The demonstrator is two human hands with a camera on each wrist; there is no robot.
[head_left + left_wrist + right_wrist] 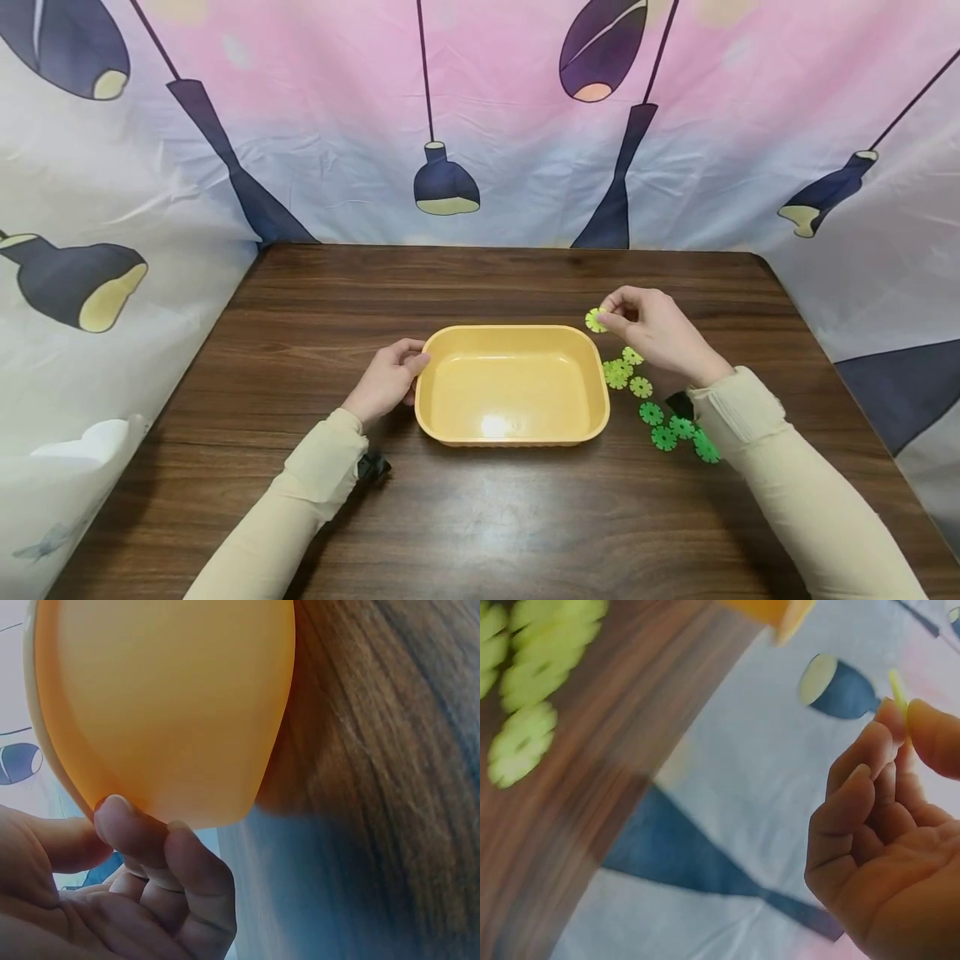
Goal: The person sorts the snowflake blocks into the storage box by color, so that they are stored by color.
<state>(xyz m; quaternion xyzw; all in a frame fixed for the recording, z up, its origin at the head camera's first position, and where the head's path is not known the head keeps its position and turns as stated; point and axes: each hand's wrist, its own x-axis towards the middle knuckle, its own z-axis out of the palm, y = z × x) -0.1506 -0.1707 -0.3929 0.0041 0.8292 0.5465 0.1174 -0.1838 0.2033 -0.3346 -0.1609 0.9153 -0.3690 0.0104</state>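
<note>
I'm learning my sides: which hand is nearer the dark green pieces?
Right. The right hand is beyond the dark green pieces; the left hand is across the tray from them.

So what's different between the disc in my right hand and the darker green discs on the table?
The held disc is yellow-green; the darker discs are plain green. The held disc is pinched in the right hand, off the table; the darker discs lie on it. Both kinds have notched rims.
</note>
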